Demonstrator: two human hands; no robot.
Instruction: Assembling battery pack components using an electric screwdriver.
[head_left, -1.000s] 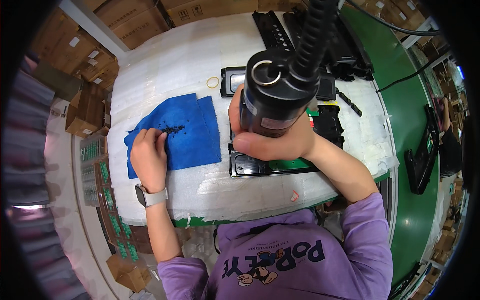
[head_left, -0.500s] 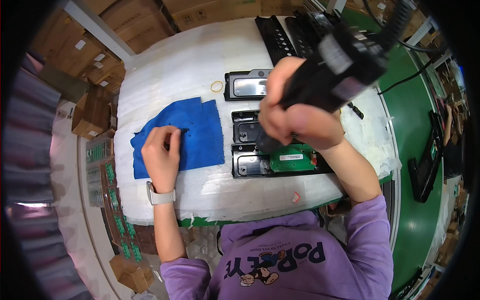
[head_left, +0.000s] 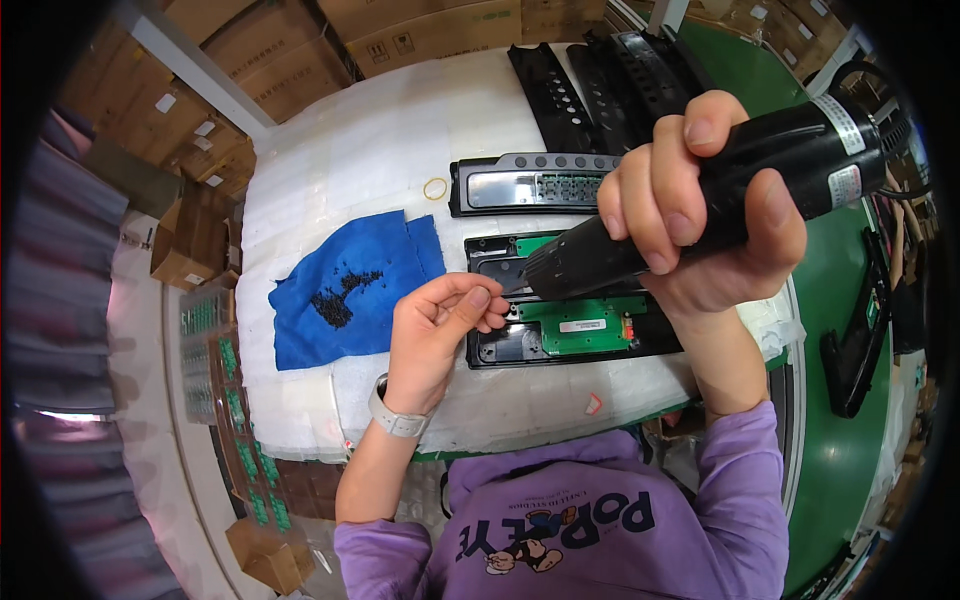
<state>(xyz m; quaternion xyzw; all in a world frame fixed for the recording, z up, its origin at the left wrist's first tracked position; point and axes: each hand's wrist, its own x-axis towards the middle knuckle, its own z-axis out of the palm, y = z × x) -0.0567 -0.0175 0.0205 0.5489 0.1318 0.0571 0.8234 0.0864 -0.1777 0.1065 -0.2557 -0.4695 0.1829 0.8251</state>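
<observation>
Right hand [head_left: 722, 275] grasping black screwdriver [head_left: 725, 195], partly covering housing [head_left: 500, 268], left hand [head_left: 438, 322] near tip, grip unclear, black bits [head_left: 333, 310] on cloth [head_left: 375, 325]

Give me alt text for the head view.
A person's right-hand grip holds a black corded tool over black housings with green boards; the left-hand grip pinches near its tip. Tiny black parts lie on blue cloth at left.

I look through the left of two fisheyes on the wearer's head, facing steeply down over the purple top [head_left: 610, 480] to the tabletop [head_left: 330, 125]. The right fingers [head_left: 645, 205] are close to my lens; boxes [head_left: 440, 42] stand past the far edge, and straight lines bend toward my view's rim.
</observation>
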